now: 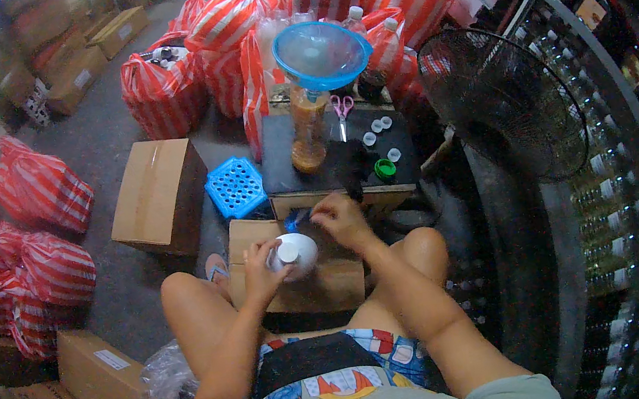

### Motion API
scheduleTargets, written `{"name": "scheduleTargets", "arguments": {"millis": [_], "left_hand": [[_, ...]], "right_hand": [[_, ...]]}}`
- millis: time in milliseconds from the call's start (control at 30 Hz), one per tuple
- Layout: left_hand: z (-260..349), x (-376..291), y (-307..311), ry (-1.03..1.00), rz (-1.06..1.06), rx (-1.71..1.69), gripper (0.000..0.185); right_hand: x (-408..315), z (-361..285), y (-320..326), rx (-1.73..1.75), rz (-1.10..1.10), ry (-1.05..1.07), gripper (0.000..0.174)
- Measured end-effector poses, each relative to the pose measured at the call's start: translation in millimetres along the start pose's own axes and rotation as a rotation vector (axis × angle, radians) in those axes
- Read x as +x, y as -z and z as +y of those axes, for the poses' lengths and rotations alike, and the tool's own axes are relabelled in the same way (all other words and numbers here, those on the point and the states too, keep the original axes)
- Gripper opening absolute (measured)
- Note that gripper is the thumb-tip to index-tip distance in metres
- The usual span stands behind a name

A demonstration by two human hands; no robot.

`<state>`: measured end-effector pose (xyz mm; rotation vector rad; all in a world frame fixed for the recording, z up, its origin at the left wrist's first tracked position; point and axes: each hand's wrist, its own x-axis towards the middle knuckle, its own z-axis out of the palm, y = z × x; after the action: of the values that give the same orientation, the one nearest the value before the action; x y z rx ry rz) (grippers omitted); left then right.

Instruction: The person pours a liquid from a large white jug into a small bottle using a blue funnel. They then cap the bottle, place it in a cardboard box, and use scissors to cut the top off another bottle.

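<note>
My left hand (262,270) grips a white plastic bottle (307,257) with a white cap, tilted with its cap toward me. It is held over a cardboard box (326,292) between my knees. Just right of the bottle, my right hand (344,223) has thumb and fingertips pinched together. Blur hides whether anything thin is between them. A small blue item (291,222) shows beyond the bottle; what it is cannot be made out. Ahead stands a dark-topped low table (279,144) with a clear bottle of orange-brown liquid (307,128), a blue funnel-shaped bowl (324,53) above it.
Pink-handled scissors (342,115), several white caps (369,138), a green cap (385,169) and a black item (351,165) lie on the table. A blue plastic stool (236,187) and closed carton (152,191) stand left. Red-striped bags (166,92) surround; a fan (504,105) stands right.
</note>
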<state>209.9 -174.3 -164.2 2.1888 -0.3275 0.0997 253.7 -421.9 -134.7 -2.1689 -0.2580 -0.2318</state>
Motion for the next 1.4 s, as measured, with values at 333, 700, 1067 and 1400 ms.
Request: {"name": "scheduleTargets", "arguments": {"millis": [333,700,1067,1400], "left_hand": [[2,0,0,-0.006,0.014,-0.039,0.062],[-2,1,0,-0.047,0.012,-0.012,0.064],[0,3,4,0.005,-0.043,-0.003,0.066],[0,3,4,-0.021,-0.026,0.000,0.065]], "right_hand": [[-7,-40,-57,-0.120,-0.237,-0.115,0.019],[17,-60,-50,-0.141,-0.405,-0.385,0.018],[52,-50,-46,-0.100,-0.697,-0.421,0.025],[64,-41,-52,-0.055,-0.860,-0.391,0.012]]}}
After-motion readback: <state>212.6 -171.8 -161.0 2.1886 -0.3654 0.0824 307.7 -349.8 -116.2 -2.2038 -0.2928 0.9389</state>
